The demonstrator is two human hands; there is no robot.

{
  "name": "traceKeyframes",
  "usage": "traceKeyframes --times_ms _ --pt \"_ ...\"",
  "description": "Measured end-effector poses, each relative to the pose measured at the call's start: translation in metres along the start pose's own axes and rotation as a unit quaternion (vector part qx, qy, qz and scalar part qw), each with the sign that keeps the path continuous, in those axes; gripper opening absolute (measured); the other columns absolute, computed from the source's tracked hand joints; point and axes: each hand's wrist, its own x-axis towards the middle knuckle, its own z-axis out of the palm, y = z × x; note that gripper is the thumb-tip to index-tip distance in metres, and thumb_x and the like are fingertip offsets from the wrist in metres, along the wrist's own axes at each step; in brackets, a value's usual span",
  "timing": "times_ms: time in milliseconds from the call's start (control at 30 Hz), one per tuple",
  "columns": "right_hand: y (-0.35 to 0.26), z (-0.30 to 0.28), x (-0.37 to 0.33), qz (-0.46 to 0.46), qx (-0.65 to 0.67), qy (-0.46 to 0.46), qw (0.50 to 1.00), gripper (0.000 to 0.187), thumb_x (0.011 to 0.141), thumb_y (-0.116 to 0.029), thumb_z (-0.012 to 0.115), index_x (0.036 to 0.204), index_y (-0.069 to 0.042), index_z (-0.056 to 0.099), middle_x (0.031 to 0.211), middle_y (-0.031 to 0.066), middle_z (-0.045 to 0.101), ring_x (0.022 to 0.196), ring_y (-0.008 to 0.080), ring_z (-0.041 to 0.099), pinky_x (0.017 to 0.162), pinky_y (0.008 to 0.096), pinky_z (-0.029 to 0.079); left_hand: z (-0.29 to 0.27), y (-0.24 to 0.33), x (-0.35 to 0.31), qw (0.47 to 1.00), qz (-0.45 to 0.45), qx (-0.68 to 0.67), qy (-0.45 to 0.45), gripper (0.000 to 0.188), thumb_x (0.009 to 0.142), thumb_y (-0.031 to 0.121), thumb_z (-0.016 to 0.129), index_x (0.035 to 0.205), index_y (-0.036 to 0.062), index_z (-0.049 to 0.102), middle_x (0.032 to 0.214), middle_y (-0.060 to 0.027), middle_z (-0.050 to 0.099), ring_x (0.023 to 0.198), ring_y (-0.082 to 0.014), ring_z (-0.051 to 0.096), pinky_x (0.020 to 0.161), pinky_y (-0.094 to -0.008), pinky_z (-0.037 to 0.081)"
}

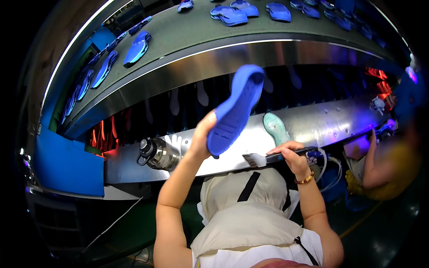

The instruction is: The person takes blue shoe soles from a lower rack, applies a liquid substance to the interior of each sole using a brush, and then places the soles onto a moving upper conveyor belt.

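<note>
A blue shoe sole (235,110) is raised above the metal ledge, tilted with its far end up and to the right. My left hand (202,136) grips it by its left edge near the lower end. In my right hand (290,154) is a brush (255,159) with a dark handle and pale bristles pointing left, held low over the ledge's front edge. Brush and sole are apart. Just beyond my right hand a pale green sole-shaped piece (276,127) lies on the ledge.
A clear bottle with a black lid (154,152) stands on the metal ledge (330,118) at the left, beside a white glove (173,142). Above, a green conveyor belt (187,33) carries several blue soles. Another person (380,165) works at the right.
</note>
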Motion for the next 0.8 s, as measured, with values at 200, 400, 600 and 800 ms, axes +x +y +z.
traceKeyframes --times_ms 200,400,600,800 --pt "0.01 -0.015 -0.009 0.006 0.11 0.154 0.982 0.017 0.084 -0.011 0.049 0.084 0.004 0.058 0.086 0.0179 0.062 0.076 0.0183 0.06 0.069 0.0269 0.047 0.028 0.098 0.072 0.978 0.148 -0.135 -0.063 0.058 0.089 0.04 0.018 0.127 -0.0021 0.031 0.124 -0.0221 0.04 0.113 -0.0353 0.042 0.09 -0.0547 0.036" --pt "0.03 -0.01 -0.008 0.052 0.121 0.148 0.98 0.017 0.086 -0.012 0.05 0.086 0.003 0.058 0.086 0.0124 0.062 0.077 0.0169 0.06 0.068 0.0275 0.049 -0.022 0.126 0.161 0.893 0.215 -0.352 0.18 0.088 0.079 0.067 0.02 0.137 0.0032 -0.001 0.145 -0.0097 0.006 0.134 -0.0244 0.004 0.107 -0.0361 0.003" --pt "0.032 -0.022 -0.015 0.063 0.113 0.136 0.982 0.017 0.086 -0.012 0.049 0.087 0.003 0.057 0.088 0.0147 0.062 0.081 0.0189 0.061 0.07 0.0281 0.05 -0.009 0.105 0.166 0.929 0.302 -0.066 0.201 0.088 0.079 0.054 0.048 0.134 -0.003 0.011 0.14 -0.0227 0.011 0.131 -0.0297 0.013 0.107 -0.0361 0.012" --pt "0.038 -0.022 -0.009 0.065 0.14 0.166 0.974 0.015 0.085 -0.012 0.049 0.085 0.0 0.058 0.087 0.0148 0.063 0.078 0.02 0.061 0.068 0.0298 0.051 0.02 0.1 0.198 0.748 0.246 0.581 0.205 0.078 0.071 0.042 0.062 0.128 -0.0004 0.029 0.127 -0.0296 0.031 0.117 -0.0398 0.035 0.098 -0.0418 0.03"
